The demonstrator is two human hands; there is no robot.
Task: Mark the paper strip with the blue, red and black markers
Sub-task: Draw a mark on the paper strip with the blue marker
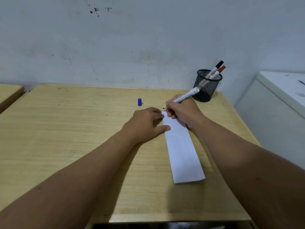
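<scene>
A long white paper strip (182, 151) lies on the wooden desk (66, 138), running from the middle toward the front right. My left hand (145, 124) rests flat beside it, thumb and fingertips pressing the strip's far left edge. My right hand (183, 111) grips an uncapped white marker (185, 95), its dark tip just above the strip's far end. The blue cap (139, 102) stands upright on the desk, left of the hands. A black marker (216, 67) and a red marker (218, 71) stick out of a black mesh cup (206, 88).
The mesh cup stands at the desk's back right corner against a scuffed white wall (148, 38). A white cabinet (277, 104) sits to the right of the desk. Another wooden desk (8, 93) edges in at the far left.
</scene>
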